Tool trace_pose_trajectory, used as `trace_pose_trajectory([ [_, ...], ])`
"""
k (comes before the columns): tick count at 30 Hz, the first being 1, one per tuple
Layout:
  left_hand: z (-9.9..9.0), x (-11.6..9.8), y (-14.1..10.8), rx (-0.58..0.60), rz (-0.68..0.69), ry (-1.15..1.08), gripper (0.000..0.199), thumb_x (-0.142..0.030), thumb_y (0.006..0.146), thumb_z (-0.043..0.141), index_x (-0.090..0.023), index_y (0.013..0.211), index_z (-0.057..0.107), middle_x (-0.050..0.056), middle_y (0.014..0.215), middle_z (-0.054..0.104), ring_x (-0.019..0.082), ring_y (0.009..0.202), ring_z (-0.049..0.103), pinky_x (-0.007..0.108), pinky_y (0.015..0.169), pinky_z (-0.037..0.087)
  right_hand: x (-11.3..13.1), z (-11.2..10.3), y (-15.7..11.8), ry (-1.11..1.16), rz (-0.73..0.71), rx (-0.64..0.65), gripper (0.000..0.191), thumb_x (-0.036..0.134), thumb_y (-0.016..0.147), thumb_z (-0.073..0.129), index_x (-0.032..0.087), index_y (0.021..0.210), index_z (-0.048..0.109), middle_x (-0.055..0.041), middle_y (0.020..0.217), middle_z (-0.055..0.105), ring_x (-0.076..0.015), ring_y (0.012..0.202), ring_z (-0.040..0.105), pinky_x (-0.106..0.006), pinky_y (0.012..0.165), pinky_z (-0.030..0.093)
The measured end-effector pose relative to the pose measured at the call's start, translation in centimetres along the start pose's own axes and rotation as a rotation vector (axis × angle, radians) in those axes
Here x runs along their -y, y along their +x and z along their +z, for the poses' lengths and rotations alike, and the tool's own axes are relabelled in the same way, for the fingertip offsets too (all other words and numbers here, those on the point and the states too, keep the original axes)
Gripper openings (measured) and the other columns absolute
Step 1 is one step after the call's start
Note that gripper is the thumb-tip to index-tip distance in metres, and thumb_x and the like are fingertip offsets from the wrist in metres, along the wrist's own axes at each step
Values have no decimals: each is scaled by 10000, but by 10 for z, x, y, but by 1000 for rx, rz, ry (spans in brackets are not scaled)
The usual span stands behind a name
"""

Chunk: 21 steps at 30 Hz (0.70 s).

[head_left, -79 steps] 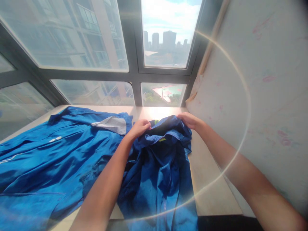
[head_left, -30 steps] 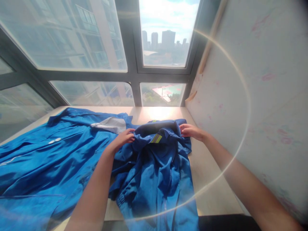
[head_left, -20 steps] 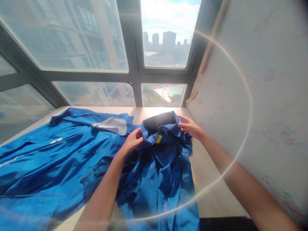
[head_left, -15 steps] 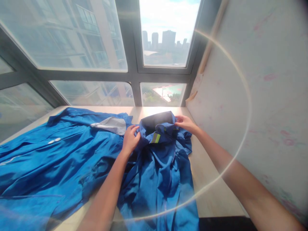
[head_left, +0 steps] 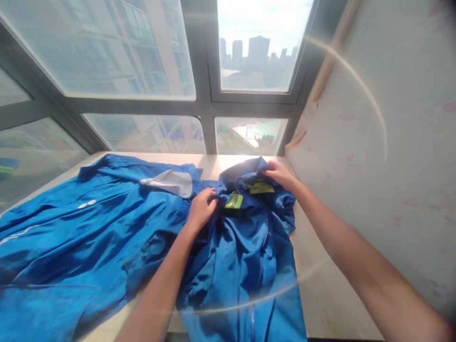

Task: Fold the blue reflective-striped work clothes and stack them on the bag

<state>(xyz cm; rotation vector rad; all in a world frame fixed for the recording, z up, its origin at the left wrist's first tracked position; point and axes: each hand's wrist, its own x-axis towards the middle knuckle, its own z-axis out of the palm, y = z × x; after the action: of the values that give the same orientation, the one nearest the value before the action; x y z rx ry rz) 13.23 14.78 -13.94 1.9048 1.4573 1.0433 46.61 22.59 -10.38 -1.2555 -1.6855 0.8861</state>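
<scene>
The creased blue jacket, yellow-and-grey reflective strips showing, lay on the pale windowsill, crossing its front edge; the left hand and right hand had fingers pinched on the jacket's far edge; another blue garment bordered it leftward; windowsill stretched between it and the wall.

Blue on blue, over a cream ledge.
The jacket is blue, near navy in its folds, its strips lime-yellow banded with grey; the other garment is bright blue with white marks and a pale grey patch. From here the window frame looks slate grey, the wall off-white with faint pink blotches, the towers hazy blue-grey.
</scene>
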Motion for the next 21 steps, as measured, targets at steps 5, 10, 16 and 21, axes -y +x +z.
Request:
trace_pose_trajectory([
  [5, -24, -29, 39, -281, 6, -21, 167, -282, 878, 612, -213, 1015, 678, 89, 1128, 717, 278, 1109, 643, 391, 1026, 468, 37, -30, 1, -42, -112, -153, 213, 372, 781, 690, 225, 921, 624, -1, 806, 687, -181, 762, 627, -267, 652, 492],
  [10, -70, -80, 83, -324, 144, -18, 138, -284, 815, 712, -192, 918, 704, 40, 857, 723, 221, 862, 672, 348, 871, 522, 100, -65, 8, -165, -320, -305, 278, 388, 827, 688, 231, 1055, 661, -8, 882, 717, -204, 844, 676, -317, 741, 544],
  [16, -100, -138, 162, -437, 310, 118, 225, -361, 851, 705, -190, 995, 724, 22, 962, 720, 239, 1005, 683, 419, 959, 492, 140, -90, 74, -420, -496, -482, 248, 304, 901, 620, 238, 1132, 680, -41, 1057, 716, -237, 1083, 666, -413, 973, 528],
  [21, -65, -138, 230, -360, 311, 261, 581, -312, 848, 721, -67, 1350, 560, 156, 1378, 585, 316, 1374, 478, 463, 1130, 358, 123, -73, 158, -495, -176, -590, 515, 120, 790, 625, 142, 1304, 601, -129, 1173, 687, -328, 1199, 610, -553, 1077, 444],
])
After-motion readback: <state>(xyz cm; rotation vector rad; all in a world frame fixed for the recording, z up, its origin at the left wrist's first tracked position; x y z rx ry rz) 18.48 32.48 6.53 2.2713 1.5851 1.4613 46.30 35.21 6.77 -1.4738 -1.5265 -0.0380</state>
